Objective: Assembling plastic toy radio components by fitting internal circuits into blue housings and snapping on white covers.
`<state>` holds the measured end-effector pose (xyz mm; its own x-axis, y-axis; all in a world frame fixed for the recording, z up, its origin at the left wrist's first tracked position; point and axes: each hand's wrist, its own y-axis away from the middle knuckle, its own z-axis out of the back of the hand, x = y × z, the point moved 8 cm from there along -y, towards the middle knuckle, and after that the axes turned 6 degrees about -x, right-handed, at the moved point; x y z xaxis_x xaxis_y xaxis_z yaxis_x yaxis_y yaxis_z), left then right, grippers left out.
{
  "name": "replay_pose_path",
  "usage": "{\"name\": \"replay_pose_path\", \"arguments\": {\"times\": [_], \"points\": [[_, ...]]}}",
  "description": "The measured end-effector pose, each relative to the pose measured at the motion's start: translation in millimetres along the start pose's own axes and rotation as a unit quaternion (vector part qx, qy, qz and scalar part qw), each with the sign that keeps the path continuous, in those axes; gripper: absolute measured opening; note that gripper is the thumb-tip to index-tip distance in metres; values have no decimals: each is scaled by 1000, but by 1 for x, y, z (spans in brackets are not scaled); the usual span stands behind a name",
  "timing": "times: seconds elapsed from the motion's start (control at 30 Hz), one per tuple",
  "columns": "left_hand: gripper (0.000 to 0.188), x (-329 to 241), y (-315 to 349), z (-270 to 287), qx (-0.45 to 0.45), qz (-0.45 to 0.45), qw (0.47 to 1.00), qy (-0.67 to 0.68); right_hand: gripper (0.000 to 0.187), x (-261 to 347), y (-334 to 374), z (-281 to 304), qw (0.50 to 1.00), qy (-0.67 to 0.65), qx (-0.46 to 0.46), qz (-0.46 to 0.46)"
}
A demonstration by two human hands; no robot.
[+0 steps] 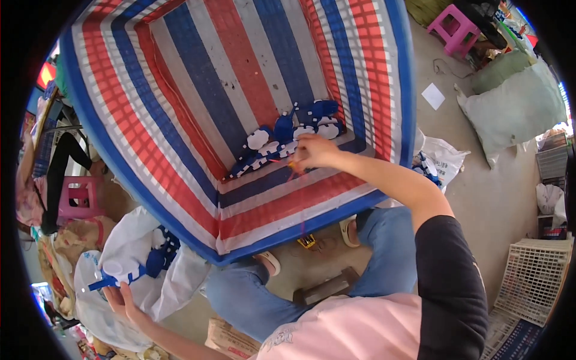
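Note:
My right hand [315, 152] is inside the large striped bin, its fingers closed on a small yellow-and-red tool [293, 165] whose kind I cannot make out. A thin reddish cord seems to run from it toward the bin's near rim. Just beyond that hand lies a heap of blue-and-white pieces [284, 128] with white round parts and dotted straps. At the lower left, my left hand [124, 301] has its fingers at a similar blue-and-white piece [122, 270], seemingly gripping its lower edge. That piece is over an opened white sack [123, 231] holding more of them.
The bin's blue rim [312, 225] stands before my knees. A yellow-and-black object [306, 241] shows under it, near my feet. Pink stools [454, 29] stand to either side. Stuffed sacks [513, 99] and a white plastic crate [534, 279] are at the right. Another person sits at the left.

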<state>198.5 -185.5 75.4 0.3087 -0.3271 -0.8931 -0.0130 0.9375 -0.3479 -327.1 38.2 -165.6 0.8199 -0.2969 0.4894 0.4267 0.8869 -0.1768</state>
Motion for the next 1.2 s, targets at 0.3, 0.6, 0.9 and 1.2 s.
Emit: {"name": "replay_pose_path", "arguments": {"times": [0.3,0.6,0.9,1.2], "points": [[69,36,-16,-44,101,-194,874,-433,40,-154,-20,-91,955,289,28,-59],[46,-29,33,-158,211,-174,932,-240,49,-172,-8,-58,968,197,21,-154],[43,-63,84,-211,354,-61,931,-59,30,-45,-24,35,891,-412,99,-163],[100,-167,172,-250,445,-230,861,92,30,196,48,148,658,-719,100,-199]]}}
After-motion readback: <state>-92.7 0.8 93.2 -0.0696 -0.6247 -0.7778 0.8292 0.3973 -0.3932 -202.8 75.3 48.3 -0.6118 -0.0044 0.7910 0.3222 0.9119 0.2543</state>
